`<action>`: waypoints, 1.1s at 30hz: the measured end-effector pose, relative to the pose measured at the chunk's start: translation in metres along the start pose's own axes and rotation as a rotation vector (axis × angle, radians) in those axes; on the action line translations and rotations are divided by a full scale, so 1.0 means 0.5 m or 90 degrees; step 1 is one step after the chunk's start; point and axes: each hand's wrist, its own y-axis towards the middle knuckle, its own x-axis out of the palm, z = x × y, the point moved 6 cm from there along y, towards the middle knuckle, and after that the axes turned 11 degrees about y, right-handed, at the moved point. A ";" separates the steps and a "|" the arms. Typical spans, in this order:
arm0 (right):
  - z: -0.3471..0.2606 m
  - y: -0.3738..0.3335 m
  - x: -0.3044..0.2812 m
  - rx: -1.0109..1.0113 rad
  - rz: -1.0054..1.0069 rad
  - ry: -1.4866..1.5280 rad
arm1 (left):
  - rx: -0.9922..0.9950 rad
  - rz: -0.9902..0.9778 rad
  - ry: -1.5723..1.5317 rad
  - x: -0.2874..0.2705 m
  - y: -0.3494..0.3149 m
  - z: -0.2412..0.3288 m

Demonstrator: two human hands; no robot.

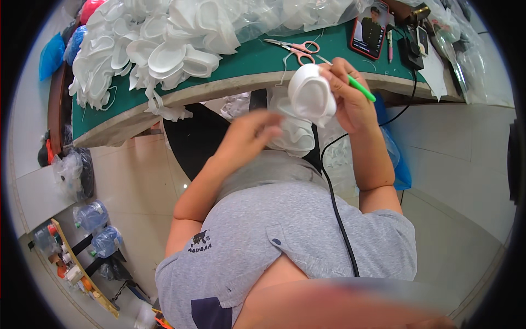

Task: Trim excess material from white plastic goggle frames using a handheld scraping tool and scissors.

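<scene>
My right hand (352, 98) is closed on a white moulded, cup-shaped foam piece (310, 96), held up just in front of the table edge with its hollow side showing. The same hand also grips a slim tool with a bright green handle (361, 88); its thin metal tip points up and left. To the left of the piece, over my lap, hovers my left hand (252, 137). Its fingers are stretched out, blurred at the tips, with nothing visible in them. Below the held piece, more white moulded pieces (293, 131) lie near my lap.
A big heap of white moulded pieces (164, 55) covers the left of the green tabletop (252, 60), some hanging over its edge. Pink-handled scissors (301, 49) lie behind the held piece. A phone (370, 30) leans at the right, and a black cable (329, 170) runs down across my body.
</scene>
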 end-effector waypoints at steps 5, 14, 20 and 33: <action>0.042 0.011 0.064 0.017 -0.137 -0.278 | 0.094 -0.018 -0.637 -0.037 0.005 0.022; 0.000 -0.024 0.100 -0.354 -0.207 -0.432 | 0.007 0.174 -0.782 -0.044 0.000 0.019; 0.026 -0.069 0.178 -0.501 -0.346 -0.598 | 0.097 0.269 -0.780 -0.051 -0.012 0.017; 0.044 -0.066 0.194 -0.588 -0.297 -0.789 | 0.097 0.467 -0.551 -0.075 -0.038 0.007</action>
